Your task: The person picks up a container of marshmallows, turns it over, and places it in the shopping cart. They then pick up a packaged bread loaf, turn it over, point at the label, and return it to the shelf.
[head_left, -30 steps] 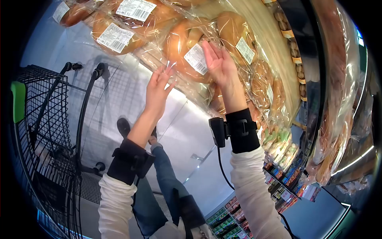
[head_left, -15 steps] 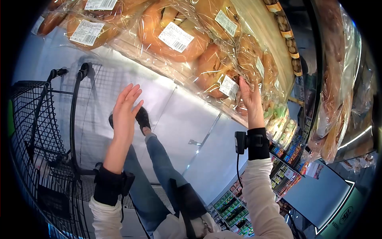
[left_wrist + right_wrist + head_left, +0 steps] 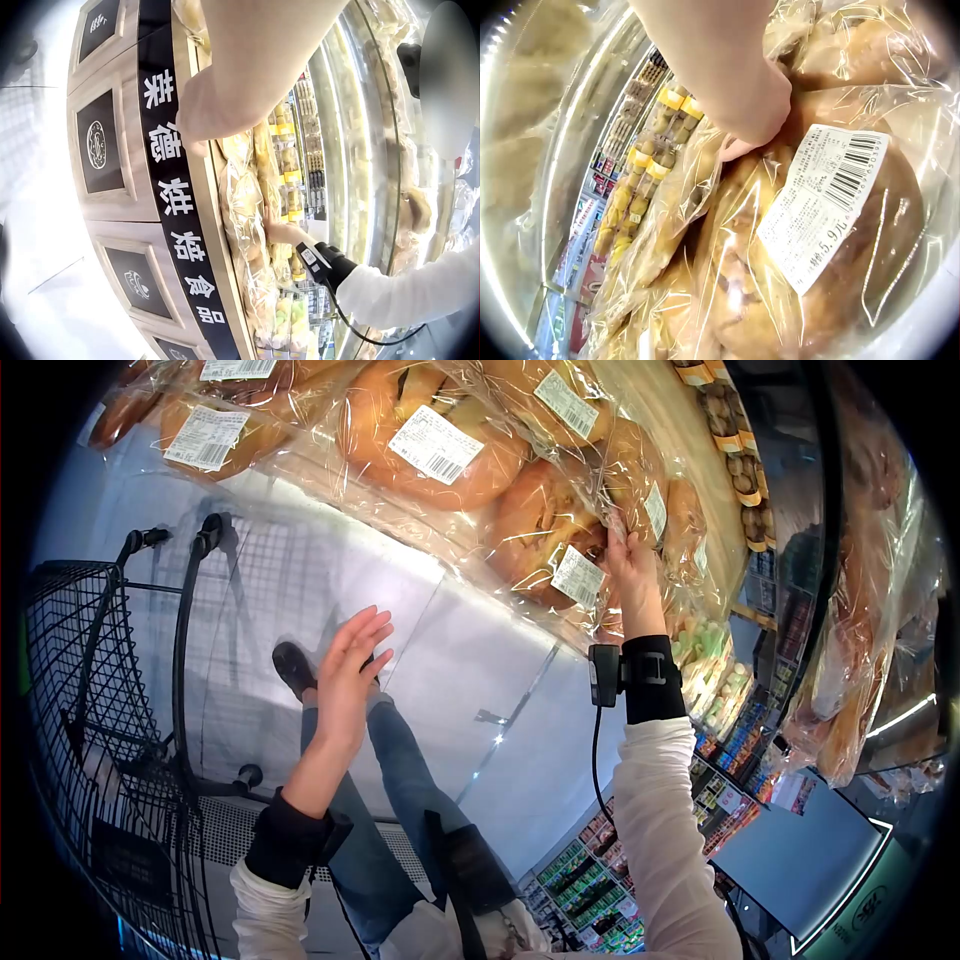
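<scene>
My right hand (image 3: 635,575) reaches in among bagged loaves, its fingers extended and touching the clear plastic between two of them. Beside it on the left lies a bagged round brown loaf (image 3: 530,525) with a white price label (image 3: 578,577). On its other side is another bagged loaf (image 3: 632,465). The right wrist view shows the labelled loaf (image 3: 742,300) up close, with my fingertips partly hidden past the palm. My left hand (image 3: 345,685) hangs in the air in front of the display, fingers loosely spread and holding nothing.
More bagged bread (image 3: 430,470) lies along the display. A wire shopping cart (image 3: 90,650) stands on the left. Packs with yellow labels (image 3: 735,450) line a lower strip behind the loaves. Packaged goods fill shelves (image 3: 590,890) at lower right.
My right hand has moved right and down along the bread from the large ring-shaped loaf to the smaller loaves. The left hand has drawn back from the bags to over the floor.
</scene>
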`<state>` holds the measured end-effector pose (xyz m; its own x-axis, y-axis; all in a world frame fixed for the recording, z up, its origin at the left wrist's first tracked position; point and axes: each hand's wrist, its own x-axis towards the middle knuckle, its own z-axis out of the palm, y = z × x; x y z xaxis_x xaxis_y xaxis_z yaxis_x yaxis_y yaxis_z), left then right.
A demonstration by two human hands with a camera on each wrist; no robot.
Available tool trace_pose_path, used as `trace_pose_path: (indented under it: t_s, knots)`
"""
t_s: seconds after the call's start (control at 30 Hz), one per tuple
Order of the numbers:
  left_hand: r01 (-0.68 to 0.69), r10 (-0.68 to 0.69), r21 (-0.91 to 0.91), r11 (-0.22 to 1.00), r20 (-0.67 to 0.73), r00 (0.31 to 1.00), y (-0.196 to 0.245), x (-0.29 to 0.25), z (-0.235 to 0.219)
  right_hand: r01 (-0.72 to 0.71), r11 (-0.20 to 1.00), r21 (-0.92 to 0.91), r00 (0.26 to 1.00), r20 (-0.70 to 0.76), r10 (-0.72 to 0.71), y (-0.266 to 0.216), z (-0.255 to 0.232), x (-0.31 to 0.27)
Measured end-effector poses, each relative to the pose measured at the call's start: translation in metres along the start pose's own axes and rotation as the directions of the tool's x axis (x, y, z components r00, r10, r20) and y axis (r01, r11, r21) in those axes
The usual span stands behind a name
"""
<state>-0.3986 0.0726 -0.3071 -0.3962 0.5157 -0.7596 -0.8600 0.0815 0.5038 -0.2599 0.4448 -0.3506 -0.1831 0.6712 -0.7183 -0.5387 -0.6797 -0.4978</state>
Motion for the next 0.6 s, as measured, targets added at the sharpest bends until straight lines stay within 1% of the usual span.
trace_pose_path:
  t_s: [0.1, 0.13, 0.17, 0.23, 0.27, 0.3, 0.33, 0.37, 0.4, 0.47, 0.5, 0.57, 0.6]
  knots:
    - [0.002, -0.002, -0.009, 1.0, -0.004, 1.0, 0.003, 0.002, 0.004, 0.029, 0.976, -0.218, 0.999, -0.021, -0.035, 0.011, -0.012, -0.015]
    - [-0.001, 0.001, -0.012, 1.0, -0.003, 1.0, 0.004, 0.003, 0.006, 0.061, 0.947, -0.314, 0.997, -0.033, -0.074, 0.015, -0.009, -0.026]
    - [-0.005, 0.005, -0.015, 1.0, -0.002, 1.0, 0.004, 0.004, 0.007, -0.038, 0.966, -0.256, 0.999, -0.033, 0.031, 0.012, -0.01, -0.033]
    - [-0.01, 0.01, 0.008, 1.0, -0.002, 1.0, 0.005, 0.006, 0.007, -0.239, 0.96, -0.144, 0.971, -0.014, 0.239, 0.0, -0.013, -0.045]
    - [-0.015, 0.015, 0.017, 1.0, -0.003, 1.0, 0.005, 0.007, 0.007, -0.223, 0.953, -0.205, 0.974, -0.075, 0.212, -0.006, -0.018, -0.057]
    - [-0.018, 0.019, 0.014, 1.0, -0.009, 1.0, 0.006, 0.008, 0.006, -0.105, 0.919, -0.381, 0.987, -0.152, 0.05, -0.016, -0.027, -0.066]
    - [-0.019, 0.019, 0.013, 1.0, -0.014, 1.0, 0.006, 0.008, 0.005, -0.006, 0.835, -0.55, 0.973, -0.197, -0.123, -0.028, -0.039, -0.07]
    - [-0.018, 0.019, 0.014, 1.0, -0.018, 1.0, 0.005, 0.008, 0.003, 0.105, 0.788, -0.606, 0.957, -0.153, -0.246, -0.046, -0.053, -0.068]
    - [-0.016, 0.016, 0.015, 1.0, -0.018, 1.0, 0.004, 0.008, 0.001, 0.213, 0.725, -0.655, 0.926, -0.101, -0.363, -0.064, -0.066, -0.063]
    - [-0.012, 0.013, 0.016, 1.0, -0.014, 1.0, 0.001, 0.009, -0.002, 0.172, 0.793, -0.585, 0.874, -0.28, -0.396, -0.093, -0.077, -0.034]
    - [-0.008, 0.008, -0.001, 1.0, -0.019, 1.0, 0.0, 0.009, -0.003, 0.157, 0.823, -0.545, 0.84, -0.365, -0.402, -0.104, -0.077, -0.018]
    - [-0.002, 0.0, -0.034, 0.999, -0.036, 0.999, -0.002, 0.007, -0.005, 0.005, 0.885, -0.466, 0.887, -0.406, -0.219, -0.117, -0.074, 0.001]
    - [0.0, -0.002, -0.03, 1.0, -0.045, 0.999, -0.004, 0.006, -0.006, -0.08, 0.903, -0.421, 0.899, -0.422, -0.117, -0.118, -0.073, 0.011]
